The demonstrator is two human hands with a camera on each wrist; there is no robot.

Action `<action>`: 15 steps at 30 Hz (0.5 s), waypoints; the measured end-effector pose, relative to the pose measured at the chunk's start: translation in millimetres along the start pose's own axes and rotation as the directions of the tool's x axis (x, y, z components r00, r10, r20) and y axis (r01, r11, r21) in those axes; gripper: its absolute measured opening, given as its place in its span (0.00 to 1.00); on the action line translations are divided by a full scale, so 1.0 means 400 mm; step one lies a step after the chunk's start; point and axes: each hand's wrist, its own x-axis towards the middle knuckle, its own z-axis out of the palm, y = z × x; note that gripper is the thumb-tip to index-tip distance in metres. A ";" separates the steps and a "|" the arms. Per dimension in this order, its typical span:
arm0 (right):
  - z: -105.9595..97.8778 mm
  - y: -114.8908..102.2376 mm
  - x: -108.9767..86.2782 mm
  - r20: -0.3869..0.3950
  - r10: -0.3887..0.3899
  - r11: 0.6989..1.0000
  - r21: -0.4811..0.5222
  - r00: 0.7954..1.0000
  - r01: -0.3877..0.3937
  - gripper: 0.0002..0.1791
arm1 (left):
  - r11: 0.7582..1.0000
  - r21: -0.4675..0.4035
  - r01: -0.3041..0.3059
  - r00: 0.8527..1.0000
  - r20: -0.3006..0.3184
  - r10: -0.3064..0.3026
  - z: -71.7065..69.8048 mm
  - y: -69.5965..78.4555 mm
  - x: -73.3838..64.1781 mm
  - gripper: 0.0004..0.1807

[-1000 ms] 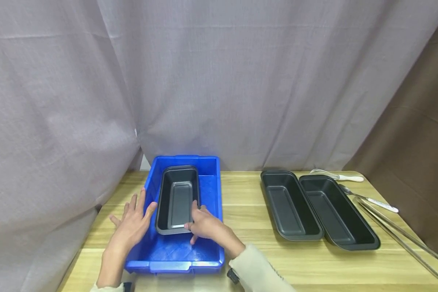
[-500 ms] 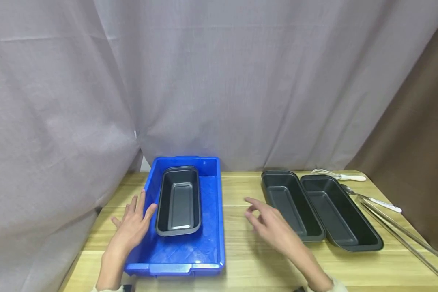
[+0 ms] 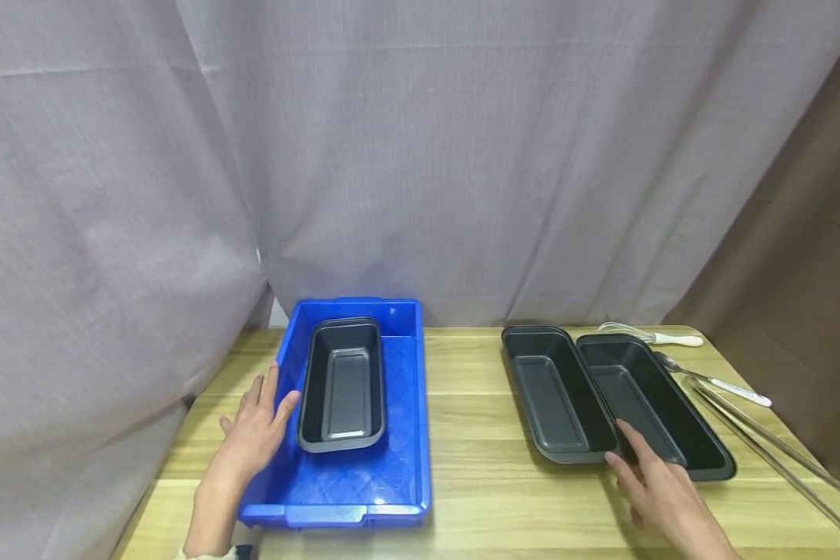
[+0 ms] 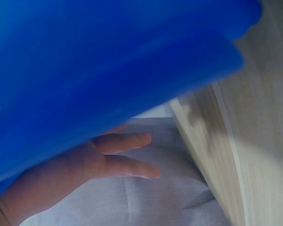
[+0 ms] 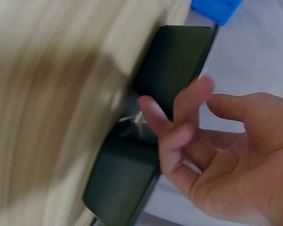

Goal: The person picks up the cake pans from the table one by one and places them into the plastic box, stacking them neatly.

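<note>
A dark loaf pan (image 3: 345, 385) lies inside the blue plastic bin (image 3: 402, 474) at the left. My left hand (image 3: 250, 439), fingers spread, rests against the bin's left wall; the left wrist view shows its straight fingers (image 4: 132, 169) below the blue side. Two more dark loaf pans stand side by side at the right. At the near right corner of the left one of them (image 3: 549, 404), my right hand (image 3: 661, 498) has its thumb by the rim and its index finger between the two pans. The right wrist view shows its other fingers bent beneath the rim.
The other loaf pan (image 3: 637, 412) stands just right of the first. Beyond it lie a whisk (image 3: 665, 340), a spoon with a pale handle (image 3: 735, 390) and long metal tongs (image 3: 777, 459). A grey curtain (image 3: 420, 155) hangs behind the wooden table (image 3: 462, 505).
My right hand has left the loaf pan in the bin and moved right to the corner of the nearer pan of the pair. My left hand stays at the bin's side.
</note>
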 end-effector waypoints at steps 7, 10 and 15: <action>0.037 0.000 0.027 -0.013 -0.006 0.997 0.079 1.000 0.007 0.35 | 1.000 0.000 -0.007 1.000 0.006 0.007 0.003 -0.002 -0.001 0.42; 0.044 0.001 0.034 -0.049 -0.014 0.997 0.070 0.999 0.017 0.35 | 1.000 0.010 -0.011 1.000 0.004 0.011 0.003 0.000 0.000 0.42; 0.038 -0.008 0.045 -0.033 0.001 0.998 0.057 0.999 0.001 0.36 | 1.000 0.019 -0.017 1.000 -0.010 0.017 0.002 0.000 0.001 0.42</action>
